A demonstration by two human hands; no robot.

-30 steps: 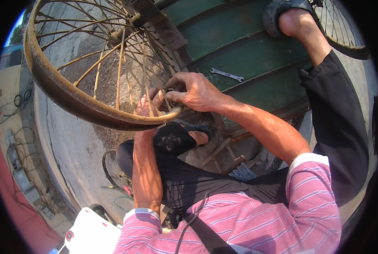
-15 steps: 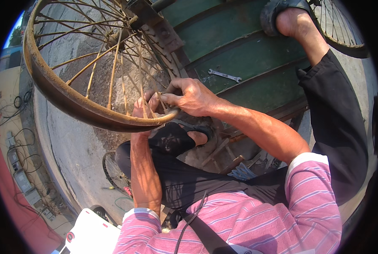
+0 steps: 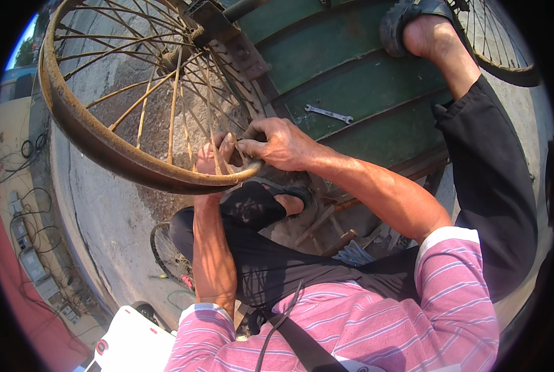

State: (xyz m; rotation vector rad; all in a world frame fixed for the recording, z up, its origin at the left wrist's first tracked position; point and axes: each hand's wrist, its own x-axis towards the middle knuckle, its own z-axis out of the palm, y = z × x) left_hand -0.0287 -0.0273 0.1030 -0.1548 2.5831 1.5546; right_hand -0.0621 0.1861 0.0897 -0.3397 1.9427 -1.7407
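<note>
"Pink cloth with pale stripes is nearest: the person's shirt (image 3: 351, 319), crossed by a black strap (image 3: 303, 344). Where are the hands?"

"Beyond the shirt, both at the near rim of a rusty spoked wheel (image 3: 128, 167). The left hand (image 3: 210, 158) comes up from beneath the rim and sits among the spokes (image 3: 172, 118), its fingers raised and bent."

"Is it gripping anything?"

"Cannot be determined. Spokes and rim cover part of it."

"The right?"

"The right hand (image 3: 283, 144) meets the same stretch of rim from the right. Thumb and forefinger are curled toward each other, nearly together, beside a spoke. Whether they pinch it, or some small part, is too fine to tell."

"Position of the wheel?"

"Upper left of the view, its hub (image 3: 171, 60) close to a dark metal bracket (image 3: 247, 57) at the left edge of a green panel (image 3: 326, 68)."

"Items on the panel?"

"One silver open-ended wrench (image 3: 329, 114), lying flat, apart from both hands. At the panel's upper right, a foot (image 3: 429, 37) in a dark sandal."

"Outermost?"

"A second spoked wheel (image 3: 506, 68), upper right. Far left, dark cables (image 3: 35, 147) against a pale surface."
</note>
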